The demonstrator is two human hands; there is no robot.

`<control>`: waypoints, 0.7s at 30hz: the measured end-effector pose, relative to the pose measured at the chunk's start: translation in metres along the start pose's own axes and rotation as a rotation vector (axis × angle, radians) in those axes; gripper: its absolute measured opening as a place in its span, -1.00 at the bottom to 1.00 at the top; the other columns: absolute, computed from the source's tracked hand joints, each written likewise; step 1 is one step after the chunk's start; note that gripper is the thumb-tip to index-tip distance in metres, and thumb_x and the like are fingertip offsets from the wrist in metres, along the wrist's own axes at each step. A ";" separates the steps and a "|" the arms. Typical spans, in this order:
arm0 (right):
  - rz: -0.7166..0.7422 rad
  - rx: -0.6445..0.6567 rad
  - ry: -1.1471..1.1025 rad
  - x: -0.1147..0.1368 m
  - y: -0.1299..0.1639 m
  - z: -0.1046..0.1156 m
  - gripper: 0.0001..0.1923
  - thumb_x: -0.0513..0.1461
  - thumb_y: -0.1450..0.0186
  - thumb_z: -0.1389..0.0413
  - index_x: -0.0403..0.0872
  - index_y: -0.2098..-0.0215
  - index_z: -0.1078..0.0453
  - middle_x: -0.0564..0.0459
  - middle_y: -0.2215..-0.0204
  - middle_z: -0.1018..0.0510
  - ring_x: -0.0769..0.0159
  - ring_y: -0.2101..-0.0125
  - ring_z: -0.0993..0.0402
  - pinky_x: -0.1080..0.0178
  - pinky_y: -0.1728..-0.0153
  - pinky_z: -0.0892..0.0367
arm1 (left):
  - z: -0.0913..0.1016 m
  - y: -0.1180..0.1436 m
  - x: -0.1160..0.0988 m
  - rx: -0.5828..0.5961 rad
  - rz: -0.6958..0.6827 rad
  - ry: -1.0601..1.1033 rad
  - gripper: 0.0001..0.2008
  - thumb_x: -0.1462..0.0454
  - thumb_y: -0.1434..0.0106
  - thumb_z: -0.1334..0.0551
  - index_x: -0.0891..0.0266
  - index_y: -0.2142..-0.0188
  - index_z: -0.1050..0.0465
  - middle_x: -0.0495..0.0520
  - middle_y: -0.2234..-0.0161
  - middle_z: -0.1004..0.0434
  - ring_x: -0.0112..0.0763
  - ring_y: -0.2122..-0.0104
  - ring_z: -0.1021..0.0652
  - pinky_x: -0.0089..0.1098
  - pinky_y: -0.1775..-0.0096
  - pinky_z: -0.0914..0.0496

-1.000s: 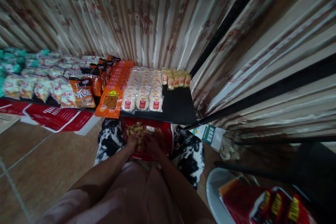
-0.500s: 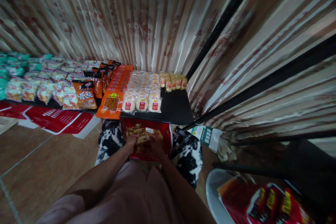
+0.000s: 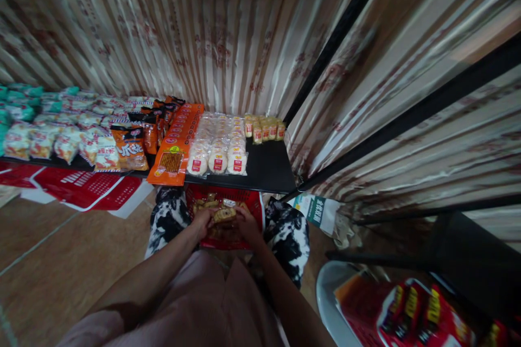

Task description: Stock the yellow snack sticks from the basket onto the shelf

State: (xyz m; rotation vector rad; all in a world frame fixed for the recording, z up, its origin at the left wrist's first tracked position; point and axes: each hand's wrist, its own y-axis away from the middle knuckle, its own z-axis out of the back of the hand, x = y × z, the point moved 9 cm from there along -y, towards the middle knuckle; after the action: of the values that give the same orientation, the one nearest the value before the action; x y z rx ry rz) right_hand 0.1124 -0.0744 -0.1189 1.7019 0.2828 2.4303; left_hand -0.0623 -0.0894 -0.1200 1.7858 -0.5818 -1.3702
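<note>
left hand point(image 3: 202, 218) + right hand point(image 3: 245, 220): both grasp one small snack packet point(image 3: 224, 214) (seemingly yellow) | above red basket point(image 3: 255, 207) | shelf point(image 3: 271, 171) just beyond

Low black flat desk point(image 3: 268, 168) against striped curtain. On top, left to right: mixed snack bags point(image 3: 61, 141), long orange packets point(image 3: 175, 146), clear packs of round white cakes point(image 3: 217, 146), small yellow packs point(image 3: 264, 129).

Striped, patterned curtains point(image 3: 228, 38) hang along the far wall and right; brown tiled floor point(image 3: 61, 260) lies near left, dimly lit.
</note>
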 end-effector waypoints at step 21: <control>-0.141 -0.135 -0.459 0.050 0.033 0.047 -0.69 -0.06 0.06 -0.22 -0.04 0.40 -0.41 0.09 0.44 -0.55 0.29 0.42 -0.46 0.33 0.50 -0.33 | -0.036 0.036 -0.019 0.185 0.056 0.134 -0.73 0.57 0.06 -0.09 0.35 0.37 -0.42 -0.05 0.59 -0.43 -0.64 0.71 -0.36 -0.67 0.71 -0.17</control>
State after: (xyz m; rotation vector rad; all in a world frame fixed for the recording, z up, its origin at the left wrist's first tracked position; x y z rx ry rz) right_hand 0.1392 -0.0914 -0.0498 2.0308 0.1649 1.8487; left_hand -0.0304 -0.0846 -0.0764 1.9762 -0.6992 -1.1805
